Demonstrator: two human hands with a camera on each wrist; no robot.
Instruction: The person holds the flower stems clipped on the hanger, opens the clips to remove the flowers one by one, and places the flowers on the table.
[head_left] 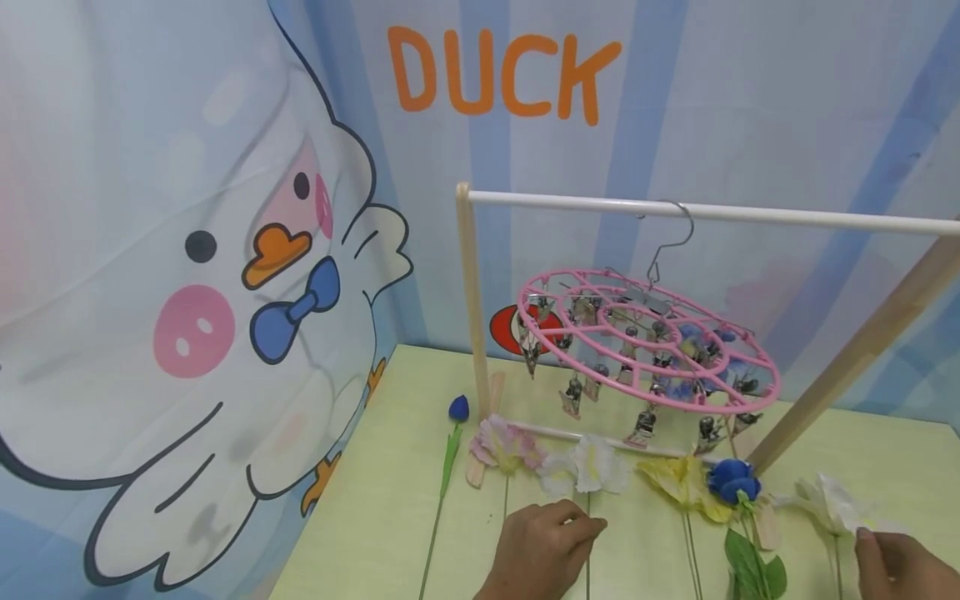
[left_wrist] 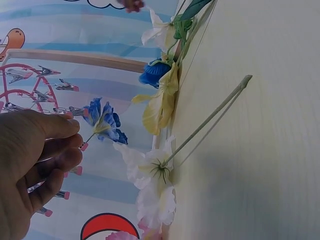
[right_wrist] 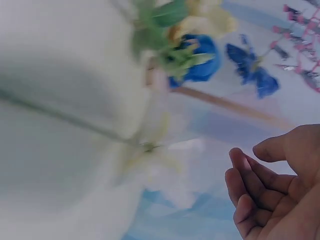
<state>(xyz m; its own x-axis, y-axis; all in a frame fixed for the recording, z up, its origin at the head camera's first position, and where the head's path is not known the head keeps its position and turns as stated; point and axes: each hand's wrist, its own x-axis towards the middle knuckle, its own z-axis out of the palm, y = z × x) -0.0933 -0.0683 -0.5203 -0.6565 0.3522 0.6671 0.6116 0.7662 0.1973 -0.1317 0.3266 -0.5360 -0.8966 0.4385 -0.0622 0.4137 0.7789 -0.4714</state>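
My left hand (head_left: pixel 543 546) hovers over the table beside the stem of a white flower (head_left: pixel 600 467), its fingers loosely curled with nothing between them. Around it lie a pink flower (head_left: pixel 506 442) and a yellow flower (head_left: pixel 682 483). At the right edge, my right hand (head_left: pixel 907 562) has its fingertips close by a white lily (head_left: pixel 832 504); in the right wrist view its bent fingers hold nothing. A blue rose (head_left: pixel 733 481) with green leaves lies left of that lily. Among the clips of a pink round hanger (head_left: pixel 645 392) hangs a blue flower (left_wrist: pixel 102 122).
A white rail (head_left: pixel 555 201) on wooden posts carries the hanger by its metal hook. A blue bud on a long stem (head_left: pixel 459 408) lies at the left of the pale yellow table (head_left: pixel 360 500). Behind stands a printed duck backdrop (head_left: pixel 300 433).
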